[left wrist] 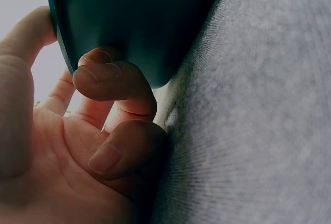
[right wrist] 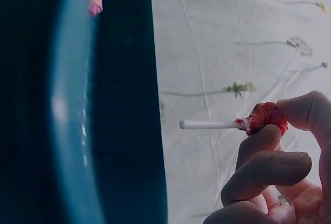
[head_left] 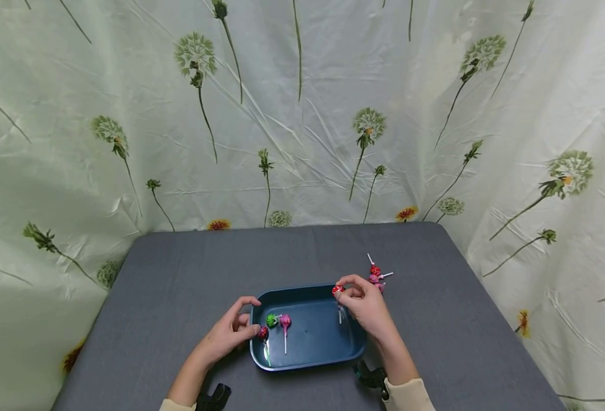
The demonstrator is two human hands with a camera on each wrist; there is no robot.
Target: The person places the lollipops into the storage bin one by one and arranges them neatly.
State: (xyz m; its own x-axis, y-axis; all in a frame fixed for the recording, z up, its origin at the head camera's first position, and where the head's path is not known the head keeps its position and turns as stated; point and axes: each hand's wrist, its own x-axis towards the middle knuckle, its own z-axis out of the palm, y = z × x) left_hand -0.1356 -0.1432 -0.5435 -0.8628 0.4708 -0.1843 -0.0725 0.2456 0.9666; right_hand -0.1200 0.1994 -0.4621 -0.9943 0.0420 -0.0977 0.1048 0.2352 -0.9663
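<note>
My left hand (head_left: 224, 335) grips the left end of a dark blue tray (head_left: 310, 365), its thumb at the rim and other fingers curled against the outer wall in the left wrist view. Above the tray's right end, my right hand (head_left: 368, 308) pinches a red-wrapped lollipop (right wrist: 266, 118) by its head, the white stick pointing down in the head view. Inside the tray lie a green lollipop (head_left: 271, 320), a pink lollipop (head_left: 285, 321) and a dark red lollipop (head_left: 263, 333), the last close to my left thumb.
Beyond my right hand, a small cluster of red and pink lollipops (head_left: 375, 270) lies on the grey table (head_left: 194, 268), partly hidden by the hand. A curtain (head_left: 302, 142) printed with dandelions hangs behind the table and along its sides.
</note>
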